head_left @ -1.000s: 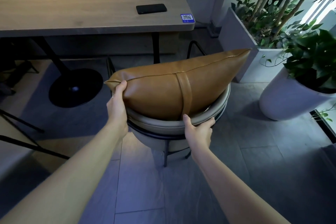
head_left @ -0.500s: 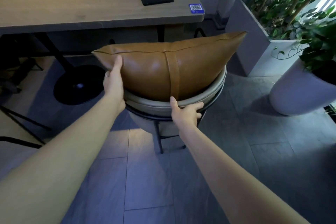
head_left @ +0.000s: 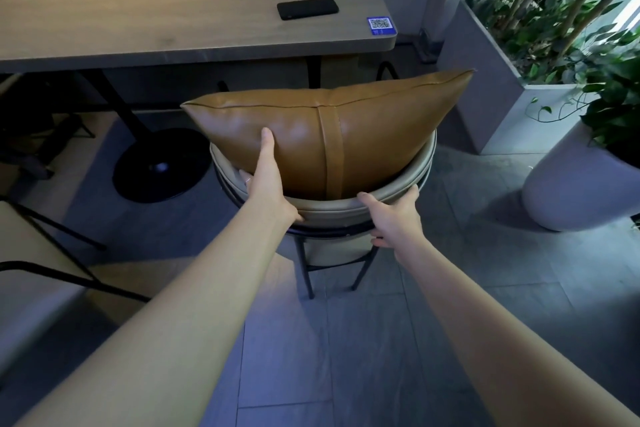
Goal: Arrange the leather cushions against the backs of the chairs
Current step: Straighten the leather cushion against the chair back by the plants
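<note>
A tan leather cushion (head_left: 381, 128) with a vertical strap down its middle stands on edge inside the curved beige backrest of a chair (head_left: 332, 215) on black metal legs, seen from behind. Its right corner sticks out past the rim. My left hand (head_left: 266, 180) lies against the cushion's lower left face, thumb up on the leather and fingers down by the rim. My right hand (head_left: 394, 218) grips the backrest's rim at the right, thumb over the top edge.
A wooden table (head_left: 156, 17) stands beyond the chair, with a black phone (head_left: 307, 8) and a QR sticker (head_left: 381, 25) on it, on a round black base (head_left: 162, 166). Two planters (head_left: 491, 80) (head_left: 568, 191) stand at right. Another chair's frame (head_left: 45, 253) is at left.
My left hand slid from the cushion's left corner down to its lower left face by the rim. My right hand shifted right along the backrest's rim. The cushion sank deeper into the chair.
</note>
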Tool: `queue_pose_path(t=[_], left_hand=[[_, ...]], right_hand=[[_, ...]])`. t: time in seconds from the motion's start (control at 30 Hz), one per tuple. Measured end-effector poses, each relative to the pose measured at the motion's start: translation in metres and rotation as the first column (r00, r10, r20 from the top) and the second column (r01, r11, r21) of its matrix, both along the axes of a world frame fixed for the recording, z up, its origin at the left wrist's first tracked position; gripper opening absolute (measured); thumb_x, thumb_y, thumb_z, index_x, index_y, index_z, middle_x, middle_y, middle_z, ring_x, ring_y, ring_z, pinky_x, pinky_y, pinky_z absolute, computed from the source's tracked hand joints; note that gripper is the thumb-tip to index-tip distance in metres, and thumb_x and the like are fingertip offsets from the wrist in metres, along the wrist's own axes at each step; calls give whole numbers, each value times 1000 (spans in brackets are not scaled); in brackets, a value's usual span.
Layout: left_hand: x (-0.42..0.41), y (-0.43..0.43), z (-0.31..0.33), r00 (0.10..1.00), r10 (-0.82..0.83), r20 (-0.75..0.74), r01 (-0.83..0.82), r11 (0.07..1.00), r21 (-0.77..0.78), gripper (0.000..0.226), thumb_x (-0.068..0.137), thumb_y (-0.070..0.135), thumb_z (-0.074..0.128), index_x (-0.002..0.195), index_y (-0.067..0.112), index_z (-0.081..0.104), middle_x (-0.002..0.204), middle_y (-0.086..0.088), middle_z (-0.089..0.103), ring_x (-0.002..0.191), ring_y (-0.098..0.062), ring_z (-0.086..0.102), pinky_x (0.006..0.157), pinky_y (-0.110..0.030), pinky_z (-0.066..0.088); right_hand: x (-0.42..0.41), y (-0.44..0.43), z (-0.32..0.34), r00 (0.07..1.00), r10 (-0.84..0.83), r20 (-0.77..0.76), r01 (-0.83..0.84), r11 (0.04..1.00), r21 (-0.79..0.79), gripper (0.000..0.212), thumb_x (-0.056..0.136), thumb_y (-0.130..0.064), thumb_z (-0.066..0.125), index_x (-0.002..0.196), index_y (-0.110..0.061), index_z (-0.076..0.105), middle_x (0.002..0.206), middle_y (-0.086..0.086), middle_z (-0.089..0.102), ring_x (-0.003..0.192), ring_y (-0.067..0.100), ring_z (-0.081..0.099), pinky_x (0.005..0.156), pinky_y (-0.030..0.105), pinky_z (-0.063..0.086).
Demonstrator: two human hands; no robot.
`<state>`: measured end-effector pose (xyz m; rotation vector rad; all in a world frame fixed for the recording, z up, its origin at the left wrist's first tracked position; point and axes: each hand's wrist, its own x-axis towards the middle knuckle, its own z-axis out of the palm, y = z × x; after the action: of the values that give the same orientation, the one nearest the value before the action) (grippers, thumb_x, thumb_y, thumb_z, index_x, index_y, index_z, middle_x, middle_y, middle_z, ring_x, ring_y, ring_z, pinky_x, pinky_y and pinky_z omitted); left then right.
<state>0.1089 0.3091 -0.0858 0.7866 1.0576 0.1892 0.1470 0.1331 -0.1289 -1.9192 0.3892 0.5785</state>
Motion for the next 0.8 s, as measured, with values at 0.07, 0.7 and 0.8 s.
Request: queue_pose_path(t=[0.07, 0.7, 0.8], left_hand=[[3, 4, 0, 1000, 8, 6, -8, 1000, -9, 114, 70, 78, 72, 161, 39, 16, 167, -7, 30, 148, -46, 31, 111, -82, 18], [34, 46, 7, 997, 7, -82, 3, 992, 128, 104, 84, 69, 67, 163, 32, 12, 169, -6, 26, 150, -40, 29, 118, -70, 21], [22, 30, 13, 991, 115, -69, -56, 820, 570, 100, 91, 42, 73, 163, 34, 5, 170, -9, 17, 150, -34, 31, 119, -52, 29]], right_hand=[[4, 4, -3, 1000, -4, 23, 4, 1000, -1, 124, 84, -51, 78, 165, -29, -13, 165, 14, 36, 133, 40, 56, 99, 50, 59], [28, 42, -11, 987, 108, 123, -103, 994, -41, 119, 94, -55, 67, 163, -11, -18, 164, 20, 37, 146, 39, 42, 112, 46, 42], [28, 40, -9, 985, 121, 120, -115, 992, -60, 117, 93, -57, 68, 164, -9, -12, 160, 20, 43, 142, 39, 47, 111, 49, 46]])
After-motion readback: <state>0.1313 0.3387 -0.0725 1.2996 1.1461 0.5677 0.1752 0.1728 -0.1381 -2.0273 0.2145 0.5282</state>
